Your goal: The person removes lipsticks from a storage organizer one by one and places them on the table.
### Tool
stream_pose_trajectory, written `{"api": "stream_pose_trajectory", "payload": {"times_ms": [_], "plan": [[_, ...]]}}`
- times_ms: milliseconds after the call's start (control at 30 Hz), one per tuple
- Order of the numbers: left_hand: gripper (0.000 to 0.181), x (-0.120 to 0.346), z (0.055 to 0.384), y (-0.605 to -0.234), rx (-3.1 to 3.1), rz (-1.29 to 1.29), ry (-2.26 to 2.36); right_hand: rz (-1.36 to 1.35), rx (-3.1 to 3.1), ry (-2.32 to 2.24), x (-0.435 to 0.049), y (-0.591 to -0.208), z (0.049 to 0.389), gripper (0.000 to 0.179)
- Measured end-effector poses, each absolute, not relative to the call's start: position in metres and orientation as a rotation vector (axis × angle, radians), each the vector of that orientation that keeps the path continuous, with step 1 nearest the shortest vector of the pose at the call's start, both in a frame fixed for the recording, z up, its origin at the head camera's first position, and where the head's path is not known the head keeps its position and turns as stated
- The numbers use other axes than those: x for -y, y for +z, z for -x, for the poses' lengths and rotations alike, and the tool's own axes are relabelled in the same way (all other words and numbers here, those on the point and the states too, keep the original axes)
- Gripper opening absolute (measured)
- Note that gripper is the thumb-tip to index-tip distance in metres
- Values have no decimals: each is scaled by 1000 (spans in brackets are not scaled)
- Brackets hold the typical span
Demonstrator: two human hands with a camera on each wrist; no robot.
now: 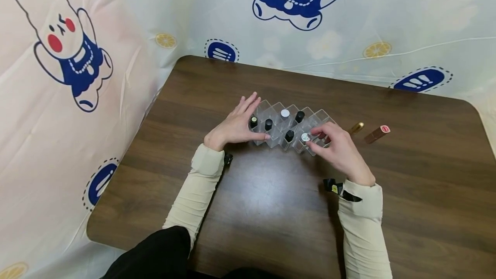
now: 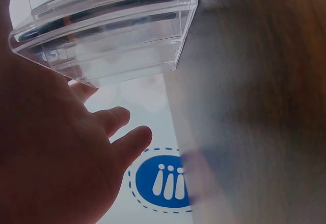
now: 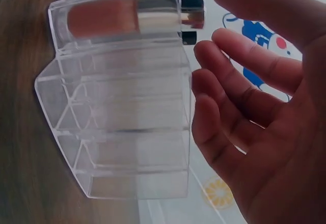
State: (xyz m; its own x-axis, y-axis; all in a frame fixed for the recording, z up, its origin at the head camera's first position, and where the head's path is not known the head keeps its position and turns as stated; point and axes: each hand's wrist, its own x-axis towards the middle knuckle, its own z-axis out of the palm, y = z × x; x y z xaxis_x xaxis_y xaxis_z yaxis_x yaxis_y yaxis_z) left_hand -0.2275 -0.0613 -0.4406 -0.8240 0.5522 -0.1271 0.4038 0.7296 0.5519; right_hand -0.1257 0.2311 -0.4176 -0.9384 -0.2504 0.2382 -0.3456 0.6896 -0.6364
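A clear plastic lipstick organizer (image 1: 277, 141) with angled compartments stands on the table, holding several capped tubes. My left hand (image 1: 239, 125) is at its left end, thumb along the front side and straight fingers spread toward the back. In the right wrist view, a lip gloss tube (image 3: 102, 18) with a shiny silver cap sits upright in a front compartment, its reddish-brown body showing through the wall. My right hand (image 1: 341, 147) is at that cap, thumb and fingers apart on either side of it, fingertips just off the cap in the right wrist view.
Right of the organizer, a gold tube (image 1: 356, 128) and a brown lipstick tube (image 1: 377, 134) stand on the wooden table (image 1: 263, 218). Black-capped tubes (image 1: 289, 135) and a white-capped tube (image 1: 285, 113) fill other compartments. A printed curtain (image 1: 232, 12) hangs behind the table.
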Motion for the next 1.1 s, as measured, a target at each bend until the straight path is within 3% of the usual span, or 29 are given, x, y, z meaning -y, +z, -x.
{"api": "stream_pose_trajectory", "payload": {"times_ms": [1100], "plan": [[116,62,227,-439,-2632,-751,748,-410,2868,907,-214,-420,127,25]]}}
